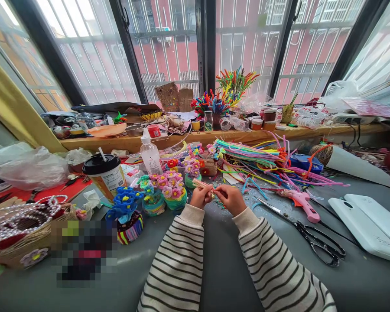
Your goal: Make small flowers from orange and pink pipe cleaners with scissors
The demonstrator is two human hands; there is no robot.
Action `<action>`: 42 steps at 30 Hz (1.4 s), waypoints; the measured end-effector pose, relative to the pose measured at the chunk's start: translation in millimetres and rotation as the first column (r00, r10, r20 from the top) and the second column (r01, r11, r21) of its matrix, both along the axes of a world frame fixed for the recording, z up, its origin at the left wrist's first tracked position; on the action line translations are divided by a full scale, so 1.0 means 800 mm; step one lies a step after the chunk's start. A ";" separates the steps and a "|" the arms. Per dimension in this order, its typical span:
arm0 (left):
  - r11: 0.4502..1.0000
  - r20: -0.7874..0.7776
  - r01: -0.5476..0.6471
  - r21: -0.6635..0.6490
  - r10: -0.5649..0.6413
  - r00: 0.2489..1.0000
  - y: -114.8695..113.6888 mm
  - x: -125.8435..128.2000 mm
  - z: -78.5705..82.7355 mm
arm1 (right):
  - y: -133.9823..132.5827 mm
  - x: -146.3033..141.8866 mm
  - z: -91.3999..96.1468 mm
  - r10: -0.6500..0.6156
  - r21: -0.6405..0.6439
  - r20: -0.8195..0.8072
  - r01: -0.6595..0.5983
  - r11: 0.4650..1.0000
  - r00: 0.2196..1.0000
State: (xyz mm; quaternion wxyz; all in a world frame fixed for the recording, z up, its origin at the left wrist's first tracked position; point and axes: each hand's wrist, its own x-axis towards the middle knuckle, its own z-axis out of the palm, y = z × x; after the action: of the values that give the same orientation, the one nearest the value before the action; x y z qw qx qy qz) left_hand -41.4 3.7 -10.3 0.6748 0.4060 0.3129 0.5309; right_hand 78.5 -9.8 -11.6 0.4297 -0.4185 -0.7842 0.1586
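Observation:
My left hand (201,196) is closed around a small bunch of pale pink pipe cleaners (199,183), whose ends stick out to the upper left. Close beside it, my right hand (230,199) pinches the other end of the bunch between thumb and fingertips. Both hands are just above the grey table. Left of them stand little pots of pipe-cleaner flowers: a pink one (172,185) and a blue one (125,203). Behind the hands lies a big pile of coloured pipe cleaners (250,151). Fine fluff is scattered on the table around the right hand.
Black-handled scissors (307,232) and a pink glue gun (303,203) with its cord lie at the right, before white plastic cases (360,221). At the left are a lidded drink cup (110,180), a clear bottle (150,156) and a basket with beads (22,242). A cluttered wooden sill (175,141) runs behind.

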 end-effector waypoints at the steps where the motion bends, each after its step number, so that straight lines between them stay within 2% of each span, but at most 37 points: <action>1: 1.000 -0.002 -0.004 -0.010 0.004 1.000 0.001 0.000 -0.001 | -0.001 -0.001 -0.002 -0.041 0.038 0.056 0.039 0.999 0.998; 7: 0.998 0.010 -0.005 -0.063 0.006 1.000 0.003 -0.001 -0.003 | -0.007 -0.007 -0.006 -0.232 0.156 0.250 0.197 0.968 0.940; 13: 0.996 0.017 -0.001 -0.090 0.002 1.000 0.004 0.001 -0.005 | -0.010 -0.008 -0.006 -0.239 0.166 0.252 0.201 0.965 0.938; 16: 0.996 0.013 0.000 -0.086 0.001 1.000 0.003 0.001 -0.004 | -0.009 -0.008 -0.006 -0.195 0.113 0.157 0.178 0.977 0.968; 19: 0.998 0.015 0.010 -0.066 -0.009 1.000 0.001 0.001 -0.001 | -0.006 -0.007 -0.005 -0.131 0.038 -0.004 0.131 0.991 0.991; 24: 1.000 0.044 -0.009 -0.022 0.010 0.999 -0.002 0.001 0.002 | -0.003 -0.005 0.000 -0.045 -0.203 -0.334 -0.026 0.979 0.942; 27: 0.998 0.055 -0.056 -0.017 0.056 0.997 -0.001 -0.001 0.001 | -0.004 -0.006 0.004 0.035 -0.344 -0.471 -0.220 0.913 0.882; 30: 0.995 0.086 -0.093 -0.025 0.095 0.992 -0.001 -0.005 0.002 | -0.008 -0.007 0.007 0.116 -0.449 -0.566 -0.423 0.787 0.816; 32: 0.994 0.125 -0.097 -0.043 0.101 0.987 0.000 -0.007 0.003 | -0.008 -0.007 0.007 0.165 -0.480 -0.590 -0.508 0.716 0.790; 33: 0.994 0.148 -0.094 -0.047 0.100 0.984 0.000 -0.008 0.003 | -0.008 -0.007 0.007 0.175 -0.486 -0.592 -0.522 0.701 0.786; 35: 0.997 0.146 -0.065 -0.037 0.069 0.987 0.002 -0.008 0.002 | -0.005 -0.006 0.003 0.137 -0.486 -0.603 -0.498 0.718 0.786; 38: 0.998 -0.036 0.061 -0.019 -0.061 0.997 0.002 -0.005 -0.002 | 0.003 -0.005 -0.003 -0.010 -0.464 -0.678 -0.417 0.782 0.735; 40: 0.989 -0.159 0.143 -0.031 -0.146 0.976 0.000 -0.002 -0.004 | 0.008 -0.004 -0.007 -0.088 -0.469 -0.718 -0.387 0.794 0.690; 42: 0.982 -0.213 0.185 -0.035 -0.188 0.959 -0.003 0.000 -0.005 | 0.012 -0.003 -0.009 -0.121 -0.484 -0.719 -0.369 0.793 0.684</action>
State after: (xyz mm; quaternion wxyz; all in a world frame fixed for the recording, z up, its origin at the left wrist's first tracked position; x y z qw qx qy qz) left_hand -41.3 1.1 -14.3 0.6869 0.4837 0.3484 0.4158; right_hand 76.5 -0.5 -19.1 0.5347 -0.3771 -0.4889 0.5770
